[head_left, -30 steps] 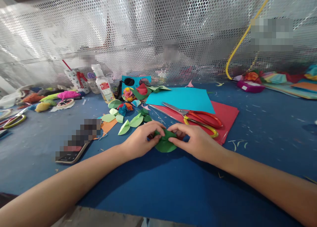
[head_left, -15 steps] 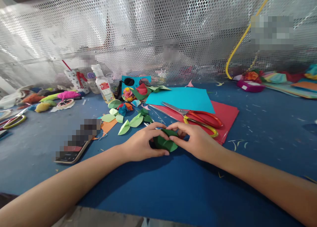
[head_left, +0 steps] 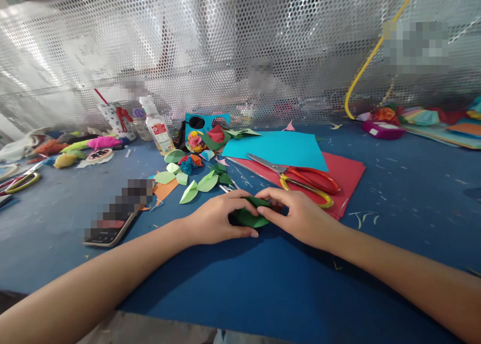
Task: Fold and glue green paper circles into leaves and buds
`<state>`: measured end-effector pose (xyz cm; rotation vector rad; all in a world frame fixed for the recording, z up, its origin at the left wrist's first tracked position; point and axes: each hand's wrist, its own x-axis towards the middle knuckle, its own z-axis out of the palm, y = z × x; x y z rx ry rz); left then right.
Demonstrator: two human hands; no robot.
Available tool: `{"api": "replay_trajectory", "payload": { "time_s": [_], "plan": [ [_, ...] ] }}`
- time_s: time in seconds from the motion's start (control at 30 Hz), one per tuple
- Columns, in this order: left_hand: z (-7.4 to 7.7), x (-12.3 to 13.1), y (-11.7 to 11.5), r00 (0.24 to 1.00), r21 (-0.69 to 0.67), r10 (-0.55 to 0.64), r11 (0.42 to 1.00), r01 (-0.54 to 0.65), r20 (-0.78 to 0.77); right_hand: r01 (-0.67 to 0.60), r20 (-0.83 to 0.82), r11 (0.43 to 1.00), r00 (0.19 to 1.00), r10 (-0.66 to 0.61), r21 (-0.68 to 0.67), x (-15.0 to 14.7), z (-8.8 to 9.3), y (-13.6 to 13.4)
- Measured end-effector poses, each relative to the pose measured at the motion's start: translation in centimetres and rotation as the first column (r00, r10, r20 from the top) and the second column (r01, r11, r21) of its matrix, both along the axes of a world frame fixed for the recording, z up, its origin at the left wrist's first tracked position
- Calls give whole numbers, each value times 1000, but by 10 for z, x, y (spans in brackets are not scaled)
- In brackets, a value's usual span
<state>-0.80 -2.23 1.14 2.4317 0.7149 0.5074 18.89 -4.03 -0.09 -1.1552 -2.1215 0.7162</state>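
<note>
- the left hand [head_left: 221,216] curves round the left side of a green paper piece [head_left: 251,218], its thumb spread away from the forefinger; whether those fingers grip it, i cannot tell
- the right hand [head_left: 298,214] is closed on the upper right edge of that piece, thumb in front
- the green paper piece sits between both hands, near the middle of the blue table [head_left: 259,289], partly hidden by the fingers
- just beyond the left hand lie light green paper leaves [head_left: 208,181]
- beyond the right hand, scissors [head_left: 281,171] rest across a blue sheet [head_left: 278,146] and the red sheet [head_left: 349,179] under it
- a phone [head_left: 118,219] lies to the left, near the left forearm
</note>
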Motion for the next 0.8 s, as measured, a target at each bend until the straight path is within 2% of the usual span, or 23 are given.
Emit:
{"api": "replay_trajectory", "payload": {
  "time_s": [0.13, 0.3, 0.6, 0.8],
  "plan": [
    [-2, 0, 0, 999, 3, -12, 1000, 12, -31, -27, 39, 997, 999, 30, -74, 0, 0, -1],
    [-3, -2, 0, 998, 10, -45, 999, 46, -53, -52, 137, 997, 989, 60, -62, 0, -1, -1],
    [-6, -2, 3, 1000, -15, -20, 1000, 20, 14, -67, 124, 996, 989, 74, -59, 0, -2, 1],
    [-2, -2, 2, 999, -41, 5, 999, -3, 50, -44, 92, 997, 995, 49, -57, 0, 2, -1]
  ]
}}
